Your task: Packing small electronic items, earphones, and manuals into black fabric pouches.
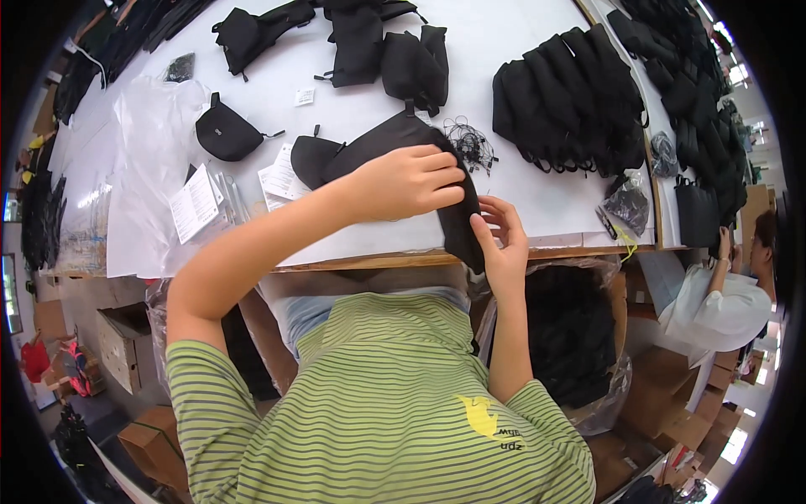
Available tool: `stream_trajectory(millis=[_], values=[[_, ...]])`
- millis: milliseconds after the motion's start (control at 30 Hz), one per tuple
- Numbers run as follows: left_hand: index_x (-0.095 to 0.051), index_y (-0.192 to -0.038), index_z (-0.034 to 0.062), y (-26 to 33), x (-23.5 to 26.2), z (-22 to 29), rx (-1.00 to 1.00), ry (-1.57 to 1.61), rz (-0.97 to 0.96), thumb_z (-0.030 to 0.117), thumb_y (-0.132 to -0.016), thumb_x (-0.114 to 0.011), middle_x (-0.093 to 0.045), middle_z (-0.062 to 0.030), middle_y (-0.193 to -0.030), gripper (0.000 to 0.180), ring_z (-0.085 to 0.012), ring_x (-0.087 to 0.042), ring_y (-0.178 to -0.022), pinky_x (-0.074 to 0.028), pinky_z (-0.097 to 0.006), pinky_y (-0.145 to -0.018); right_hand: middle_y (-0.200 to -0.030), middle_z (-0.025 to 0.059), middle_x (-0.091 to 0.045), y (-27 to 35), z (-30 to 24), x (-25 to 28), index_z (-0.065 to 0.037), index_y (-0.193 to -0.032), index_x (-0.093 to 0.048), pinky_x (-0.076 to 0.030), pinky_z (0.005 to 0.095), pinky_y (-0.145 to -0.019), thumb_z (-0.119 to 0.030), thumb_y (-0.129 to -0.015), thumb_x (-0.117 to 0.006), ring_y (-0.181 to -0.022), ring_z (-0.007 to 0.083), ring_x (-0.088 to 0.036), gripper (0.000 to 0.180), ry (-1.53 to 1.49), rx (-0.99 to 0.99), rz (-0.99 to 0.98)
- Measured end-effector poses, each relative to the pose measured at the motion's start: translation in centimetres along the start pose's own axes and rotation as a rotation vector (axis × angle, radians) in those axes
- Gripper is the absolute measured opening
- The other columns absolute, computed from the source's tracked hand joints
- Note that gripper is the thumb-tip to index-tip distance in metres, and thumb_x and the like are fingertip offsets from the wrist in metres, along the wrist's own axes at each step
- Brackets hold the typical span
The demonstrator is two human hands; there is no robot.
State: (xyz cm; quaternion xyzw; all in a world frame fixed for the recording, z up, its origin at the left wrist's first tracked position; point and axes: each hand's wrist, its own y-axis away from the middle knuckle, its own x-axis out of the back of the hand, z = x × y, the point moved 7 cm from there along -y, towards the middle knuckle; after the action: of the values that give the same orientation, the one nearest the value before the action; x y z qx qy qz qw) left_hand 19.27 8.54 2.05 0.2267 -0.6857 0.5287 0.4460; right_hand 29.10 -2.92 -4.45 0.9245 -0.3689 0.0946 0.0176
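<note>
The left hand [411,181] lies just above the middle of the frame, fingers curled over and pressed onto the upper part of a black pouch [395,143], gripping its fabric from above. The right hand [504,239] sits lower and to the right of it, fingers half spread and thumb raised, touching the pouch's lower end where it hangs past the front edge of the white table [537,210]; whether it pinches the fabric or only steadies it cannot be told.

The pouch runs as a long dark band from the middle of the frame, upper left of the hands, down and to the right toward the table edge. Its long axis is therefore slanted, with the left hand on the higher, farther part and the right hand at the lower, nearer end. Both hands touch it; the right one is the nearer to its free tip.

Just right of the left hand lies a tangle of thin black cords [472,144]. Farther right a stack of black pouches [567,101] stands in a fanned row. To the left sit a small rounded black bag [225,133], paper tags [195,203] and clear plastic bags [151,143]. Under the table edge, right of the striped shirt, a plastic-lined box [579,336] holds dark goods.
</note>
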Motion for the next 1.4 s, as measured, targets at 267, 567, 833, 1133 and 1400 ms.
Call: stream_trajectory(millis=[267,567,833,1133,1400], values=[[-0.057,-0.089,0.0040,5.2,-2.0,2.7,0.334,0.074,-0.044,0.010,-0.068,-0.060,-0.058,-0.0043,-0.089,0.022,-0.0197,-0.057,-0.086,-0.047,-0.031,-0.079,-0.085,0.0086,-0.066,0.9,-1.2,-2.0,-0.003,-0.090,-0.068,-0.048,0.0283,-0.062,-0.010,-0.081,-0.066,-0.074,0.0195,-0.064,0.012,0.330,0.221,-0.146],[-0.060,-0.088,0.0033,4.6,-0.9,4.0,0.284,0.112,0.035,0.009,-0.067,-0.060,-0.056,-0.0029,-0.085,0.022,-0.0173,-0.055,-0.081,-0.046,-0.029,-0.075,-0.080,0.0080,-0.067,1.9,-3.8,-2.2,0.000,-0.084,-0.069,-0.045,0.0256,-0.059,-0.003,-0.079,-0.066,-0.069,0.0164,-0.061,0.006,0.282,0.341,-0.111],[-0.057,-0.084,0.0029,5.2,3.1,2.4,0.668,0.212,0.073,0.004,-0.069,-0.069,-0.062,-0.0059,-0.094,0.020,-0.0244,-0.060,-0.085,-0.047,-0.034,-0.072,-0.121,0.0133,-0.052,1.8,1.0,-1.9,-0.004,-0.137,-0.036,-0.039,0.0278,-0.094,-0.024,-0.071,-0.081,-0.112,0.0167,-0.050,0.082,-0.548,-0.192,-0.485],[-0.058,-0.091,0.0005,10.6,5.0,2.6,1.044,0.261,0.046,0.004,-0.076,-0.066,-0.065,-0.0093,-0.101,0.017,-0.0303,-0.061,-0.087,-0.048,-0.036,-0.076,-0.081,-0.0021,-0.049,2.0,2.7,-0.8,-0.008,-0.116,-0.047,-0.036,0.0184,-0.074,-0.013,-0.074,-0.076,-0.078,0.0084,-0.048,0.051,-0.141,-0.221,-0.452],[-0.058,-0.088,0.0025,15.1,6.0,4.5,1.227,0.335,-0.061,0.009,-0.078,-0.065,-0.062,-0.0123,-0.080,0.014,-0.0320,-0.059,-0.076,-0.046,-0.038,-0.068,-0.081,0.0084,-0.068,-0.9,2.7,4.8,0.003,-0.082,-0.063,-0.048,0.0216,-0.068,0.002,-0.078,-0.067,-0.077,0.0103,-0.063,0.006,0.028,-0.179,-0.281]])
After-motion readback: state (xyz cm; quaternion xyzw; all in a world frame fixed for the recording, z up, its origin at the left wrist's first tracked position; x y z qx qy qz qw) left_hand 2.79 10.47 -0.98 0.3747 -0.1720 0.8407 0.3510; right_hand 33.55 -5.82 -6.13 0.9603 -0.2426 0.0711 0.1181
